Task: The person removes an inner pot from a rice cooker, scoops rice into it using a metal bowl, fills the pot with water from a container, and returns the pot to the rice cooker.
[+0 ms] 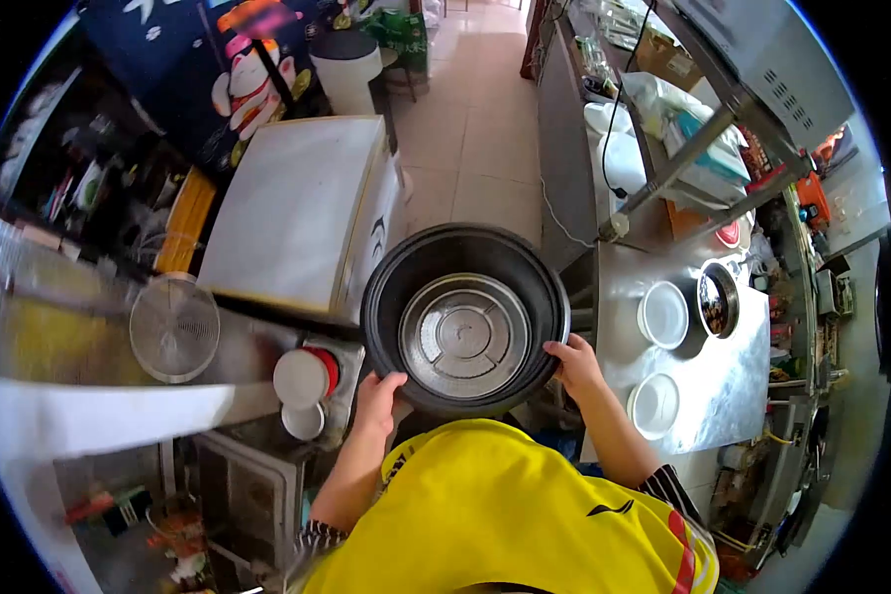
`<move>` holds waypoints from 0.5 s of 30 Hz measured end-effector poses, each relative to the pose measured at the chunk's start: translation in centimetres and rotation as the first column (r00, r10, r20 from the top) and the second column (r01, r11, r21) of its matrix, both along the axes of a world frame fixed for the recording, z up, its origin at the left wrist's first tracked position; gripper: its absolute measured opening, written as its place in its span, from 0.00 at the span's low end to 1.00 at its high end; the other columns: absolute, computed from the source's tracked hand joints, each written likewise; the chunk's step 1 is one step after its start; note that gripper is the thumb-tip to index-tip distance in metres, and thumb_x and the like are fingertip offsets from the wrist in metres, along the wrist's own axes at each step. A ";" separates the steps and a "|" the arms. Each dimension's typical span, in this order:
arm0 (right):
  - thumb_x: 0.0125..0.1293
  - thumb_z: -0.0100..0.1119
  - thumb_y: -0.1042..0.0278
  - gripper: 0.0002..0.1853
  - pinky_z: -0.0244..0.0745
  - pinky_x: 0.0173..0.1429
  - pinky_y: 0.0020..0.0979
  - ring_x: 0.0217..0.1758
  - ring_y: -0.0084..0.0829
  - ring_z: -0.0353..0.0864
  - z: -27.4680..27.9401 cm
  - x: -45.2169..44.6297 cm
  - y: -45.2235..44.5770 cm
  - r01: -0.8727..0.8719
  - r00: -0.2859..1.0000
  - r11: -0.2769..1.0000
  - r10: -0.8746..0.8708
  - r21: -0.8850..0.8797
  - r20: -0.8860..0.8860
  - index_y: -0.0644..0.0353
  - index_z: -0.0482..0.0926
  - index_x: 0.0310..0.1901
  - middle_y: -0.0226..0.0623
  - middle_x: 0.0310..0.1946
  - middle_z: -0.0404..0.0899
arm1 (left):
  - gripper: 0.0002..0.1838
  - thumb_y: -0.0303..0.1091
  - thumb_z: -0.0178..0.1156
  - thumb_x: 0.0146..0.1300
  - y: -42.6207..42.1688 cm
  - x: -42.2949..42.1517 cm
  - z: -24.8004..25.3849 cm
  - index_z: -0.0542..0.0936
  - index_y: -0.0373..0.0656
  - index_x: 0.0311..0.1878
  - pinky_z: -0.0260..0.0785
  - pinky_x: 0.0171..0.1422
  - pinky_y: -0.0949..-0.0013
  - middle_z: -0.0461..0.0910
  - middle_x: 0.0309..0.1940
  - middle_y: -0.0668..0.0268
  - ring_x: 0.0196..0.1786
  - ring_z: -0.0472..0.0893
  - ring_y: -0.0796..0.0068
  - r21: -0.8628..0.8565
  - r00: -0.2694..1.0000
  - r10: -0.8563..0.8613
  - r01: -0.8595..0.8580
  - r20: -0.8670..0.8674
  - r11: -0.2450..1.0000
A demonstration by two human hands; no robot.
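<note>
Pot point(465, 249), black, wide and round, is in front of your yellow shirt point(515, 505), between the white-topped cabinet point(292, 193) on your left and the metal table point(713, 406) on your right. You grip its near half with your left hand point(374, 401) and right hand point(574, 364), well apart, each thumb over the rim; your other fingers are mostly hidden, so you cannot tell how far they reach beneath.

It looks stiff-walled and bulky rather than heavy, probably not fragile, though its smooth wall may slip under wet fingers. The best hold is likely at two opposite points on the rim, a little farther forward than yours, so the far side doesn't dip. The metal disc point(465, 332) inside may be loose; you cannot tell.

Its mouth faces up toward you. Being round, it shows no long axis across the opening; its central axis runs roughly up and down.
</note>
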State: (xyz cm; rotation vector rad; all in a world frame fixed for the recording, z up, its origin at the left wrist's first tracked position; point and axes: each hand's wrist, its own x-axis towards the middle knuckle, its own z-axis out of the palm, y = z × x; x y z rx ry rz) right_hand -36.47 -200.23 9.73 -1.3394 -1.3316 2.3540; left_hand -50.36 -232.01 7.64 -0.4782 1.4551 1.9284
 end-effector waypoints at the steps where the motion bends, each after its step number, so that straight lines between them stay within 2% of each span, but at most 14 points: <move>1: 0.63 0.64 0.75 0.13 0.79 0.33 0.29 0.33 0.29 0.83 0.1 -1.8 1.8 -0.035 0.999 0.999 0.034 0.042 0.033 0.66 0.77 0.48 0.35 0.37 0.83 | 0.19 0.26 0.64 0.54 1.3 -3.4 0.3 0.80 0.37 0.52 0.73 0.54 0.65 0.83 0.46 0.66 0.49 0.80 0.70 -0.004 0.997 -0.068 0.068 0.040 0.998; 4: 0.65 0.64 0.74 0.13 0.77 0.31 0.28 0.32 0.28 0.83 0.7 -7.6 5.9 0.144 0.989 0.989 -0.144 0.015 -0.014 0.64 0.77 0.49 0.33 0.37 0.83 | 0.15 0.27 0.65 0.54 7.5 -12.6 -1.1 0.81 0.39 0.47 0.74 0.52 0.65 0.83 0.42 0.67 0.45 0.80 0.70 0.009 0.987 -0.153 0.153 0.047 0.988; 5: 0.66 0.63 0.74 0.11 0.78 0.31 0.28 0.33 0.27 0.84 0.3 -9.1 7.8 0.134 0.990 0.991 -0.134 0.005 -0.040 0.63 0.77 0.49 0.33 0.38 0.83 | 0.13 0.27 0.64 0.55 9.6 -15.7 -2.0 0.81 0.39 0.45 0.75 0.50 0.65 0.82 0.40 0.67 0.42 0.81 0.70 -0.018 0.975 -0.201 0.204 0.097 0.979; 6: 0.66 0.63 0.74 0.11 0.78 0.31 0.28 0.33 0.27 0.84 0.5 -11.4 9.2 0.158 0.987 0.987 -0.158 -0.003 -0.034 0.63 0.77 0.49 0.33 0.38 0.83 | 0.08 0.27 0.63 0.56 12.5 -18.5 -0.9 0.81 0.39 0.41 0.77 0.42 0.66 0.82 0.36 0.65 0.37 0.82 0.71 -0.082 0.975 -0.197 0.206 0.100 0.975; 8: 0.66 0.62 0.74 0.11 0.78 0.31 0.27 0.34 0.27 0.84 0.9 -16.0 13.0 0.194 0.981 0.981 -0.194 -0.010 -0.020 0.63 0.76 0.49 0.33 0.39 0.83 | 0.09 0.28 0.63 0.56 17.5 -24.2 -1.7 0.79 0.40 0.41 0.76 0.40 0.65 0.82 0.36 0.66 0.36 0.81 0.71 -0.046 0.971 -0.215 0.221 0.104 0.974; 9: 0.66 0.63 0.73 0.11 0.73 0.27 0.25 0.31 0.25 0.82 -0.8 -18.3 15.2 0.221 0.973 0.975 -0.221 -0.011 -0.072 0.63 0.76 0.48 0.32 0.38 0.83 | 0.10 0.28 0.63 0.56 19.9 -26.9 -2.5 0.79 0.41 0.42 0.76 0.40 0.65 0.82 0.36 0.66 0.36 0.82 0.70 -0.039 0.970 -0.221 0.226 0.101 0.973; 12: 0.65 0.65 0.69 0.13 0.67 0.23 0.24 0.27 0.25 0.79 -2.9 -26.2 22.6 0.253 0.967 0.967 -0.253 0.016 0.039 0.62 0.77 0.49 0.32 0.37 0.83 | 0.11 0.29 0.62 0.56 27.4 -34.7 -2.4 0.78 0.41 0.43 0.77 0.41 0.64 0.81 0.37 0.67 0.37 0.82 0.69 -0.029 0.973 -0.192 0.197 0.131 0.980; 13: 0.65 0.66 0.66 0.15 0.63 0.21 0.26 0.27 0.24 0.78 -3.6 -29.4 24.8 0.276 0.955 0.955 -0.286 0.113 0.082 0.62 0.77 0.49 0.33 0.38 0.83 | 0.11 0.29 0.62 0.56 29.8 -37.8 -3.2 0.78 0.42 0.43 0.76 0.41 0.64 0.81 0.36 0.66 0.37 0.81 0.69 -0.025 0.976 -0.184 0.188 0.114 0.982; 15: 0.66 0.65 0.65 0.15 0.65 0.23 0.27 0.31 0.24 0.79 -3.9 -34.6 29.4 0.169 0.985 0.986 -0.169 0.016 0.040 0.62 0.77 0.50 0.33 0.40 0.82 | 0.11 0.29 0.62 0.56 32.3 -41.8 -4.2 0.78 0.42 0.43 0.76 0.41 0.63 0.80 0.36 0.65 0.38 0.81 0.68 -0.033 0.980 -0.130 0.137 0.152 0.990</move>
